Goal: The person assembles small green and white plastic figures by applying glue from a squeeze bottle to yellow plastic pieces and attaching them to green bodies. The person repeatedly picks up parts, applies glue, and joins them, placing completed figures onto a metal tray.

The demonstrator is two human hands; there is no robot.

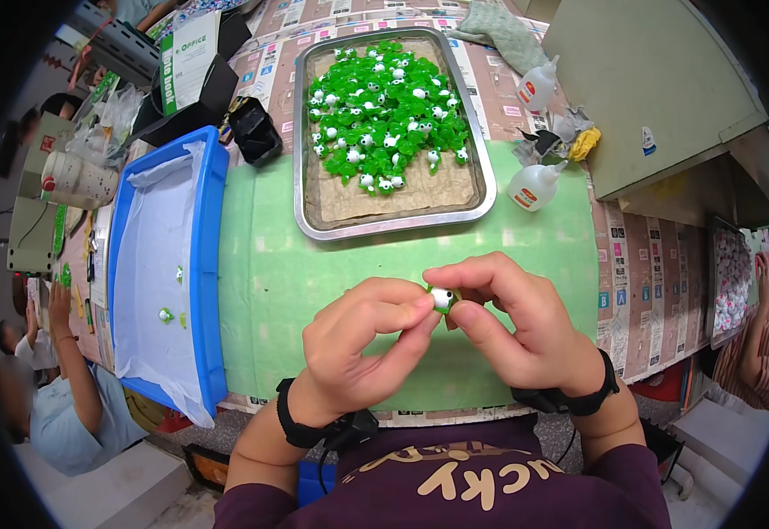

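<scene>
Over the green mat, a small green-and-white figurine [443, 300] with black eye spots is pinched between both hands. My left hand [358, 331] grips it from the left with thumb and forefinger. From the other side, my right hand [512, 322] closes its thumb and forefinger on it; its lower part is hidden by fingers. Beyond the hands stands a metal tray [384, 231] lined with brown paper, heaped with green pieces and white figurine heads. To the left, a long blue bin [211, 264] lined with white sheeting holds a few small green pieces.
Two white squeeze bottles [536, 185] stand right of the tray near crumpled wrappers [561, 137]. A grey metal cabinet [658, 97] rises at the far right. A black box with a green-and-white carton [192, 66] sits at the far left. Other people work on both sides.
</scene>
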